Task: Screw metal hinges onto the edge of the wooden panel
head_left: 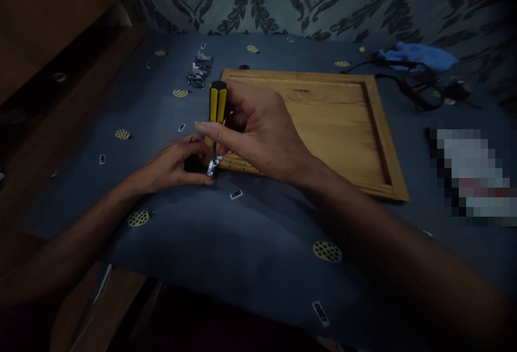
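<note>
My right hand [264, 131] is closed around a screwdriver [218, 105] with a yellow and black handle. The tool stands nearly upright, its shaft pointing down at a small shiny metal hinge [211, 167]. That hinge sits at the near left corner of a framed wooden panel [335, 131], which lies flat. Thumb and fingers of my left hand [173, 164] close about the hinge and steady it by the corner. A row of small dark holes shows along the panel's near edge. My right hand covers part of the panel's left side, and the exact tip contact is too small to tell.
Several metal hinges [198, 70] lie in a pile beyond the panel's left corner. Eyeglasses [420, 90] and a blue cloth [422, 56] rest at the back right. A blurred-out object [472, 174] lies at the right. Wooden furniture [72, 82] borders the left side.
</note>
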Demonstrator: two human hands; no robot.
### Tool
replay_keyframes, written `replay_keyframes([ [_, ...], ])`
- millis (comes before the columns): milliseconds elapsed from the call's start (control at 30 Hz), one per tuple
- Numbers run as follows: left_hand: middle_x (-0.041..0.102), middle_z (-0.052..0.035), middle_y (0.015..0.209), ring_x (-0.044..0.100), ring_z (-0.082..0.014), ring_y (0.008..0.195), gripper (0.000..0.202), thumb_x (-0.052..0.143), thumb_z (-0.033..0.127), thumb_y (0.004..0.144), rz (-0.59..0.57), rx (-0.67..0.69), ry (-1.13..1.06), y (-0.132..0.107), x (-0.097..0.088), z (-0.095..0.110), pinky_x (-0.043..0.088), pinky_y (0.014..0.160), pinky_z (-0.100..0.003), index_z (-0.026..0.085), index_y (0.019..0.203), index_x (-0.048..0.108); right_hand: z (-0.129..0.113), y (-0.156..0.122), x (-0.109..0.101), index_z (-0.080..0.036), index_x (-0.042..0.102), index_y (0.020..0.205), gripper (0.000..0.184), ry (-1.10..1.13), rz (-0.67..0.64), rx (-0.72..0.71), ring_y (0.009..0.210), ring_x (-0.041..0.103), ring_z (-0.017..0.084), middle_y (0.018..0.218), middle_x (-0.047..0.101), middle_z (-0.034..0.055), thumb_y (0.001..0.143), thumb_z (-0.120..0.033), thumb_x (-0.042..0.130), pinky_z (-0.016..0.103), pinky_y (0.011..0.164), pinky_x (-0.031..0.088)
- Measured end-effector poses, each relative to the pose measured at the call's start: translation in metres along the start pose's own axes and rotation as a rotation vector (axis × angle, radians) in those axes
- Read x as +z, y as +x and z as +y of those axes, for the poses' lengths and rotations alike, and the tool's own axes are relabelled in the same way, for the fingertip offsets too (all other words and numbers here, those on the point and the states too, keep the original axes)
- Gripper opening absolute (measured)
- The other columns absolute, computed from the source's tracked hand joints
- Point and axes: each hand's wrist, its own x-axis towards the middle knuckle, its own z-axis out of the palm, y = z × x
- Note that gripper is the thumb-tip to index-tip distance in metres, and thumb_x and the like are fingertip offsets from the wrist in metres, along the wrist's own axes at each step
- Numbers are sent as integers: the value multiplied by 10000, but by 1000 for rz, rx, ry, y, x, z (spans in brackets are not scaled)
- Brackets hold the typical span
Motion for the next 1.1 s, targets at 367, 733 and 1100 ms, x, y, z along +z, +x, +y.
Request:
replay_keyframes([
  [367,705,-62,1120,635,-254,1002,581,731,745,845,-8,-2,14,1,0,3,538,927,-398,235,1122,741,-5,-1,-4,-264,542,802,317,-75,-43,-45,759,603,182,774,616,-23,911,-449,774,321,646,536],
  [733,695,-55,1091,636,-244,1006,572,757,734,834,-7,20,-11,1,-1,2,536,955,-378,229,1102,749,-7,5,-18,-229,611,758,344,80,-222,-3,729,661,172,738,663,-18,871,-478,819,310,636,587],
  [1100,676,-40,1034,631,-227,950,568,760,743,825,5,2,-10,0,0,1,530,893,-362,230,1069,745,-7,0,-3,-262,499,745,422,45,-8,5,790,616,186,794,598,-10,869,-523,807,323,650,566],
])
